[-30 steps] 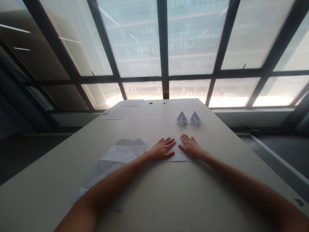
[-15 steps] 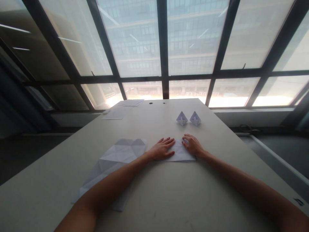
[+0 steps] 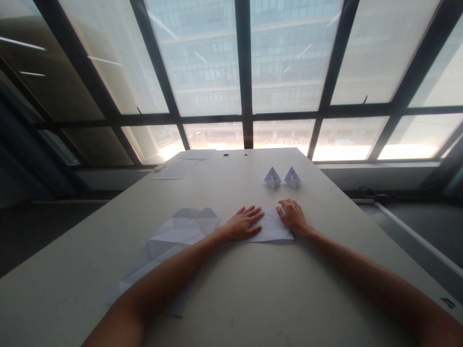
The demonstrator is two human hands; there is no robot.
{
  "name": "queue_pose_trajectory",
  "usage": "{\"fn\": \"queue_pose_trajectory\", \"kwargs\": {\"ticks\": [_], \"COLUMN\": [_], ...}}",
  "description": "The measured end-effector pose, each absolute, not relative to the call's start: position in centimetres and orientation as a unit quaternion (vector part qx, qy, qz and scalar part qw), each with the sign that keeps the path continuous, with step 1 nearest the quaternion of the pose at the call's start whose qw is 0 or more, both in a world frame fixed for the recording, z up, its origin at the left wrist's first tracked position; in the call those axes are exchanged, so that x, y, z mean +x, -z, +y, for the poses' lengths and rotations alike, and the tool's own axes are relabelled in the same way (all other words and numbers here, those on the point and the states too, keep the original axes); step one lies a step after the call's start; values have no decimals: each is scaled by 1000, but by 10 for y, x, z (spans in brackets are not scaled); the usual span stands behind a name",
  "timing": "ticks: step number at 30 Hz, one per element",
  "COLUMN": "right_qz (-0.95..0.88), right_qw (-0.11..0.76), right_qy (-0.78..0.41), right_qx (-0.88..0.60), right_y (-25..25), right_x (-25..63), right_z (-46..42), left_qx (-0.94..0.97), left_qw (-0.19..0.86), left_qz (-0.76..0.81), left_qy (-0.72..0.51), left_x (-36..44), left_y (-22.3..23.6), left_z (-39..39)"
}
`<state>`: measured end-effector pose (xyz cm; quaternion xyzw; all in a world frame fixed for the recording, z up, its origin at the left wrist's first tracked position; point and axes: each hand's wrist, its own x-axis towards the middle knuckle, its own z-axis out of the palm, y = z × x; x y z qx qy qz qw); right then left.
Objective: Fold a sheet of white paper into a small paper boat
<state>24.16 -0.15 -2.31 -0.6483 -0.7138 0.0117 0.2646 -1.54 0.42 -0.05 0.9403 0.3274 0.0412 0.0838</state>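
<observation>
- In the head view, a white folded paper (image 3: 271,225) is being kept flat on the pale table (image 3: 318,279), lying between and partly under both hands
- Its long axis is being laid from side to side across the table, with the near edge being turned toward the person
- The left end of the paper is being covered by the left hand (image 3: 244,224), which is being held palm down, fingers extended and a little apart, thumb spread, with nothing being gripped
- The far right part is being overlapped by the right hand (image 3: 292,216), whose fingers are being held bent; whether paper is being pinched there cannot be told
- From the left hand the bare stretch of paper is being presented to the right, from the right hand to the left; the right-hand edge is being left nearer to the right hand
- A larger creased sheet (image 3: 186,226) is being partly hidden by the left forearm (image 3: 181,265)
- Two small folded paper shapes (image 3: 292,178) are being stood side by side beyond the right hand, and flat sheets (image 3: 170,170) are being left at the far left
</observation>
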Motion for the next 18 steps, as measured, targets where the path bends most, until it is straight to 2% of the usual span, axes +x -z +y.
{"fn": "queue_pose_trajectory", "kwargs": {"ticks": [8,18], "right_qz": [-734,-739], "right_qw": [285,224], "right_qy": [-33,-1], "right_qx": [-615,-636], "right_y": [26,24], "right_x": [241,241], "right_z": [2,-2], "left_qx": [941,944], "left_qw": [80,88], "left_qz": [327,316], "left_qy": [-40,-39], "left_x": [-15,-16], "left_y": [2,0], "left_z": [5,4]}}
